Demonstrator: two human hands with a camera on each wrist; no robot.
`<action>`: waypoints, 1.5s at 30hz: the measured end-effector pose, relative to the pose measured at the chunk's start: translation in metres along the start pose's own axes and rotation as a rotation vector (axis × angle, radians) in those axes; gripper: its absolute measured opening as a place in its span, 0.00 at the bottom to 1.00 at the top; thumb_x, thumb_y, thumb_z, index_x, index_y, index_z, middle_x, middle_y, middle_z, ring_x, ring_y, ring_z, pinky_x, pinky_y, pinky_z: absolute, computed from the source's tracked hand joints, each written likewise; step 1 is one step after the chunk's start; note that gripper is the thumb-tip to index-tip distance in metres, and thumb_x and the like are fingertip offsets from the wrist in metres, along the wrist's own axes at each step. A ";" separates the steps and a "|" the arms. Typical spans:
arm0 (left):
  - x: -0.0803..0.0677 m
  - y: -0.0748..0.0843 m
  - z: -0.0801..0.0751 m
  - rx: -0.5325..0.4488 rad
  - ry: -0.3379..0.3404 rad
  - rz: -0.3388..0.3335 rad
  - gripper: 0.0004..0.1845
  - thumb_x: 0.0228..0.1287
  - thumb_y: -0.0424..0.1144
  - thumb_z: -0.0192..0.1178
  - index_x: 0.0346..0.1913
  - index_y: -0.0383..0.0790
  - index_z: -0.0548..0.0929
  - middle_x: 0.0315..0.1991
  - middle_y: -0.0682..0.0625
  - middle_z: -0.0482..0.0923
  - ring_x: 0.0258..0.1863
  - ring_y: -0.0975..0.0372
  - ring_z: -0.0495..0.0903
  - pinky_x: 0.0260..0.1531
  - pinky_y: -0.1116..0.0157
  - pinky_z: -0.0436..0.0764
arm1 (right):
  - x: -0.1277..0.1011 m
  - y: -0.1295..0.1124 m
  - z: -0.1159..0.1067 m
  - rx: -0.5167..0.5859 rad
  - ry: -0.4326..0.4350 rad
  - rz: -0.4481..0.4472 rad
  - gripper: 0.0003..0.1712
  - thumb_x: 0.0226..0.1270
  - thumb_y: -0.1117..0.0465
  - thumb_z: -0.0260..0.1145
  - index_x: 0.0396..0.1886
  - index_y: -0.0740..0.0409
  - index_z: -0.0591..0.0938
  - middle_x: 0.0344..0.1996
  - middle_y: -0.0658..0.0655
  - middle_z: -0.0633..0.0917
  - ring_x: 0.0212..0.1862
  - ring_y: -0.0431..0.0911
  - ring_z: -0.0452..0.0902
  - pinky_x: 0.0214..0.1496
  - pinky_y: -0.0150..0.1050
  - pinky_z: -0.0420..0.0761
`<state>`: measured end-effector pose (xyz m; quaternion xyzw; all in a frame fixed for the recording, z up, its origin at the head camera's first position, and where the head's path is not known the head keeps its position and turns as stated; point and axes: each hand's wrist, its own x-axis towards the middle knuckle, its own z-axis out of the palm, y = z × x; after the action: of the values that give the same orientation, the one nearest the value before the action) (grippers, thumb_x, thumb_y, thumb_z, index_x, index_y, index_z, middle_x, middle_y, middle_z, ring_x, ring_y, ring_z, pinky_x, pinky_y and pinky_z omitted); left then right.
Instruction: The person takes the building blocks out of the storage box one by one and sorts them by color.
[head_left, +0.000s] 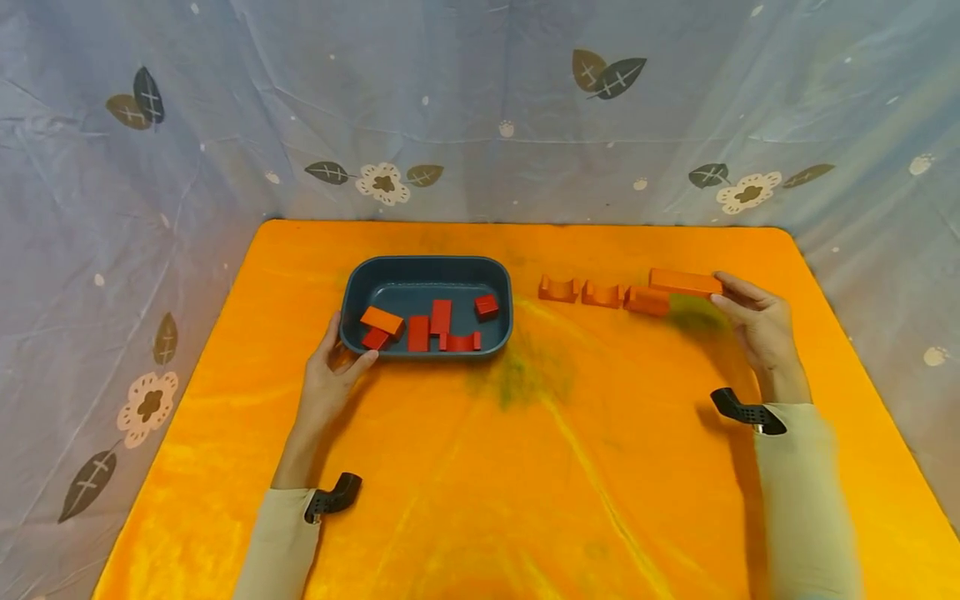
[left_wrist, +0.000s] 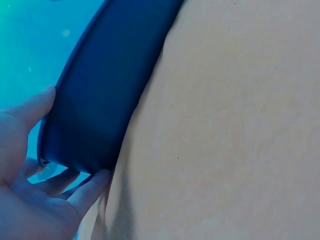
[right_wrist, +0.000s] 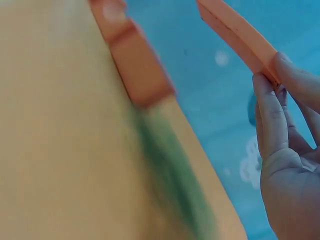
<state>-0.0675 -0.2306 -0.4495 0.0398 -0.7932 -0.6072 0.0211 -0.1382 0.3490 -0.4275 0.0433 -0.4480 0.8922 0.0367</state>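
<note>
A dark blue tray (head_left: 352,292) sits on the orange cloth and holds several red and orange wooden blocks (head_left: 440,317). My left hand (head_left: 333,367) grips its near left corner, thumb and fingers wrapped round the rim (left_wrist: 75,150). To the right lies a row of three orange blocks: two arch pieces (head_left: 558,288) (head_left: 604,293) and a short block (head_left: 647,300). My right hand (head_left: 753,321) pinches one end of a long flat orange block (head_left: 684,282) and holds it in the air just above the row's right end; the same long block (right_wrist: 235,32) shows in the right wrist view.
The orange cloth (head_left: 525,467) covers the table, with a dark greenish smudge (head_left: 525,379) near its middle. A blue floral sheet (head_left: 480,108) hangs behind and at both sides. Both wrists carry black camera mounts.
</note>
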 end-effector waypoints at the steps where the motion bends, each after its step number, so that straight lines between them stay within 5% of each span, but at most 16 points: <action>1: 0.000 0.000 0.000 0.004 0.001 0.000 0.48 0.63 0.38 0.67 0.79 0.44 0.48 0.78 0.50 0.49 0.71 0.51 0.61 0.59 0.64 0.72 | -0.001 -0.004 -0.005 0.015 0.006 0.003 0.22 0.63 0.87 0.53 0.53 0.76 0.80 0.46 0.64 0.86 0.44 0.50 0.84 0.48 0.37 0.84; 9: -0.003 -0.001 -0.001 -0.022 0.001 -0.008 0.48 0.63 0.37 0.67 0.79 0.46 0.48 0.78 0.51 0.47 0.72 0.52 0.59 0.57 0.70 0.73 | -0.010 -0.020 -0.029 -0.028 0.077 0.037 0.22 0.63 0.86 0.53 0.54 0.74 0.81 0.46 0.61 0.87 0.45 0.47 0.84 0.48 0.35 0.84; 14: -0.003 -0.002 -0.001 -0.040 -0.009 -0.013 0.48 0.64 0.36 0.66 0.79 0.47 0.47 0.78 0.51 0.46 0.73 0.52 0.58 0.56 0.73 0.74 | -0.012 -0.019 -0.042 -0.193 0.113 0.054 0.22 0.62 0.86 0.56 0.52 0.70 0.84 0.44 0.57 0.88 0.44 0.43 0.85 0.45 0.31 0.84; 17: -0.004 0.000 -0.001 -0.056 -0.017 -0.025 0.48 0.64 0.34 0.66 0.79 0.45 0.47 0.78 0.50 0.45 0.73 0.52 0.56 0.57 0.72 0.73 | -0.012 -0.018 -0.048 -0.458 0.139 0.078 0.21 0.62 0.80 0.63 0.54 0.65 0.84 0.42 0.48 0.89 0.44 0.37 0.84 0.44 0.27 0.83; 22: -0.008 0.014 0.000 -0.058 -0.026 -0.036 0.47 0.65 0.33 0.65 0.79 0.40 0.46 0.79 0.47 0.44 0.74 0.50 0.55 0.58 0.70 0.72 | -0.012 -0.017 -0.053 -1.083 0.110 0.127 0.24 0.62 0.61 0.72 0.59 0.60 0.82 0.38 0.26 0.84 0.45 0.22 0.76 0.45 0.14 0.74; 26: -0.008 0.016 0.000 -0.057 -0.030 -0.024 0.47 0.65 0.34 0.65 0.79 0.40 0.45 0.79 0.47 0.44 0.74 0.50 0.54 0.58 0.71 0.73 | -0.011 -0.016 -0.050 -1.322 0.049 0.084 0.25 0.64 0.58 0.71 0.57 0.67 0.81 0.38 0.21 0.79 0.45 0.18 0.69 0.45 0.11 0.70; 30: -0.002 0.004 -0.001 -0.042 -0.026 -0.013 0.48 0.65 0.35 0.65 0.79 0.45 0.45 0.79 0.49 0.43 0.74 0.50 0.53 0.58 0.70 0.73 | -0.009 -0.013 -0.044 -1.454 -0.023 0.021 0.21 0.65 0.65 0.69 0.55 0.72 0.81 0.48 0.45 0.84 0.40 0.14 0.67 0.41 0.11 0.72; 34: -0.001 -0.002 -0.002 -0.032 -0.017 0.004 0.48 0.65 0.38 0.66 0.79 0.48 0.46 0.79 0.51 0.44 0.74 0.52 0.54 0.57 0.71 0.74 | -0.007 -0.011 -0.038 -1.503 -0.075 0.042 0.20 0.67 0.70 0.65 0.56 0.75 0.79 0.56 0.76 0.76 0.36 0.12 0.66 0.37 0.10 0.71; 45: -0.008 0.025 0.001 -0.046 -0.034 -0.011 0.47 0.65 0.34 0.65 0.78 0.40 0.46 0.78 0.45 0.45 0.73 0.48 0.56 0.56 0.73 0.74 | -0.008 -0.016 -0.039 -1.522 -0.090 0.114 0.25 0.66 0.63 0.68 0.60 0.72 0.78 0.54 0.75 0.78 0.36 0.14 0.70 0.38 0.11 0.71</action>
<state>-0.0603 -0.2223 -0.4252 0.0336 -0.7791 -0.6260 0.0053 -0.1299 0.3891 -0.4388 0.0191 -0.9419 0.3353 -0.0081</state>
